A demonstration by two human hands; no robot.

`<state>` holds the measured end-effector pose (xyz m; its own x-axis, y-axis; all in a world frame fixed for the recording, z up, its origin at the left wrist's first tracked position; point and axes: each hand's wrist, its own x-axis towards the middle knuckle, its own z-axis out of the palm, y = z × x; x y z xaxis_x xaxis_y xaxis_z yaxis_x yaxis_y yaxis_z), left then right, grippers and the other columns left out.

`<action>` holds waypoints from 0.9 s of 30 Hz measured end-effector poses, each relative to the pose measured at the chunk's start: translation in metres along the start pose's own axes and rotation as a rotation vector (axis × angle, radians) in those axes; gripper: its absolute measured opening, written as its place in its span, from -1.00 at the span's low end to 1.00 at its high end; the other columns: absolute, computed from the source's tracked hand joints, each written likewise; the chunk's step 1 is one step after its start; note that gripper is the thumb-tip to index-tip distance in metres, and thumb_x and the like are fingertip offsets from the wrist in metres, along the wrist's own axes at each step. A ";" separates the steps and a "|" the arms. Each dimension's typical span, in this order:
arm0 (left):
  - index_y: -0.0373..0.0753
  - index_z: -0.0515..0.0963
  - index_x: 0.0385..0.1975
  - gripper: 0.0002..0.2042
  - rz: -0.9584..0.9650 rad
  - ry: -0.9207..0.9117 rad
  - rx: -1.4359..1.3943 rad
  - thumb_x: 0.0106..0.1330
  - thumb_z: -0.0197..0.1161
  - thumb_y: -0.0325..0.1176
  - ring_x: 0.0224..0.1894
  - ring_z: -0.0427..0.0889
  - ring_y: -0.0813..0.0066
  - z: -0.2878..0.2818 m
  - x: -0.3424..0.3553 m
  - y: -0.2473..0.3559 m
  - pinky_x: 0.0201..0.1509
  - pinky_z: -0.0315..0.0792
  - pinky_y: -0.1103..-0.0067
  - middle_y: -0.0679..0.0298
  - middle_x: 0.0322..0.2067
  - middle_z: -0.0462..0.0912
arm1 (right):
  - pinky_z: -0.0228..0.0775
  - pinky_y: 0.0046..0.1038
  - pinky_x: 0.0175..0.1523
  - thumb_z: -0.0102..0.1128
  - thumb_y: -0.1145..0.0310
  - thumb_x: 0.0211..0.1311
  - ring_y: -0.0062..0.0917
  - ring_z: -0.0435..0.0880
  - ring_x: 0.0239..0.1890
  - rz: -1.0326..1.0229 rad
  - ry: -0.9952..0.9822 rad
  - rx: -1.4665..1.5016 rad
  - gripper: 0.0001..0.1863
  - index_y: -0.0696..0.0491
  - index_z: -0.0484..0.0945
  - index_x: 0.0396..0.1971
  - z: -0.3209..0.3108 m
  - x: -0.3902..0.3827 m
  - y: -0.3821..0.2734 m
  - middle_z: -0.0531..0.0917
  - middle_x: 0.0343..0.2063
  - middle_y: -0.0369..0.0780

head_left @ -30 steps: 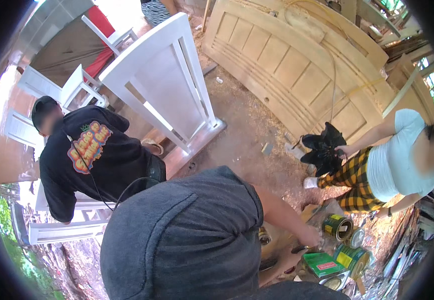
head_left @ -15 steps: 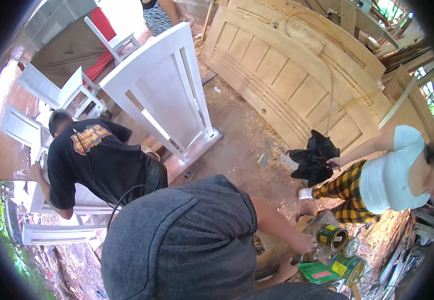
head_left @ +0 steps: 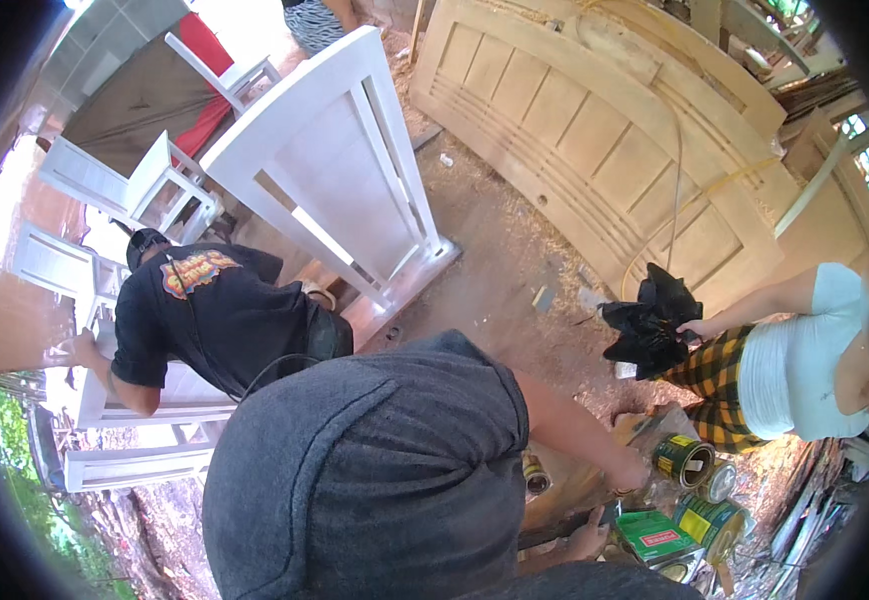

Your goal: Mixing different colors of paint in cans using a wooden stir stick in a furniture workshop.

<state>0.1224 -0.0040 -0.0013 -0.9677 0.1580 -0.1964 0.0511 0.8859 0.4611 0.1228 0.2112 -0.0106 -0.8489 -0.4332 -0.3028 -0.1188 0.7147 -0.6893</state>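
From a dark grey sleeve (head_left: pixel 425 460), my left arm reaches across to the right. My left hand (head_left: pixel 632 474) is beside crumpled clear plastic and an open can with a green and yellow label (head_left: pixel 677 462); its fingers are mostly hidden. Lower down, my right hand (head_left: pixel 587 540) is closed, with a small dark thing at its fingertips that I cannot make out. Right beside it lies a green rectangular tin or box (head_left: pixel 655 535). A bigger green and yellow can (head_left: pixel 713 525) and a bare metal can (head_left: pixel 720 482) stand behind. A small can (head_left: pixel 535 474) sits below my left forearm.
At left, a person in a black shirt (head_left: pixel 225 310) bends over white furniture. A white panel (head_left: pixel 325 170) stands ahead, with white chairs (head_left: pixel 155 180) beyond. Wooden doors (head_left: pixel 595 140) lean at the back. At right, another person (head_left: pixel 785 360) holds a black bundle (head_left: pixel 655 325).
My view has shifted a little, so most things sit further right. My left hand has drawn slightly apart from my right hand. The person in black has lowered their head.
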 end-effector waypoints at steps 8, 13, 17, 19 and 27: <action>-0.22 0.65 -0.35 -0.66 0.052 0.339 -0.172 -0.10 0.46 -0.17 -0.22 0.70 0.07 0.038 0.038 -0.038 -0.23 0.61 0.22 0.08 -0.33 0.70 | 0.47 -0.39 -0.23 0.11 0.32 0.41 -0.43 0.62 -0.39 -0.057 0.145 0.298 -0.69 0.30 0.49 -0.11 0.016 0.043 -0.004 0.65 -0.38 -0.12; -0.21 0.62 -0.32 -0.65 0.314 0.267 -0.090 -0.07 0.44 -0.15 -0.17 0.67 0.05 0.035 0.030 -0.030 -0.13 0.57 0.17 0.07 -0.27 0.67 | 0.47 -0.31 -0.12 0.14 0.27 0.38 -0.33 0.64 -0.26 0.120 -0.133 0.148 -0.62 0.29 0.50 -0.02 -0.003 0.059 0.071 0.68 -0.32 -0.08; -0.29 0.58 -0.23 -0.64 0.472 0.496 -0.096 0.00 0.34 -0.21 -0.10 0.62 0.04 0.085 0.087 -0.056 -0.05 0.53 0.21 0.00 -0.13 0.64 | 0.43 -0.22 0.02 0.25 0.19 0.25 -0.22 0.63 -0.17 0.014 -0.073 -0.038 -0.52 0.25 0.54 0.02 -0.010 0.046 -0.017 0.68 -0.20 -0.05; -0.26 0.61 -0.49 -0.69 0.408 0.366 -0.235 -0.03 0.34 -0.11 -0.36 0.60 0.06 0.082 0.078 -0.033 -0.21 0.51 0.20 0.01 -0.42 0.65 | 0.44 -0.37 -0.08 0.25 0.15 0.26 -0.43 0.59 -0.26 0.075 0.024 0.209 -0.54 0.17 0.54 0.01 -0.005 0.041 0.009 0.65 -0.27 -0.17; -0.28 0.43 0.08 -0.38 0.416 0.219 -0.588 0.06 0.46 -0.08 0.07 0.50 -0.05 0.036 0.037 -0.072 0.18 0.38 0.23 -0.06 0.00 0.51 | 0.46 -0.40 -0.47 0.15 0.33 0.32 -0.48 0.64 -0.58 0.226 0.110 0.072 -0.74 0.13 0.50 -0.07 0.013 0.047 -0.009 0.64 -0.55 -0.18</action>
<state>0.0923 -0.0459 -0.0728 -0.9273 0.2840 0.2438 0.3428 0.3830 0.8578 0.0905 0.1768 -0.0274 -0.9012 -0.2018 -0.3834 0.1136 0.7438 -0.6587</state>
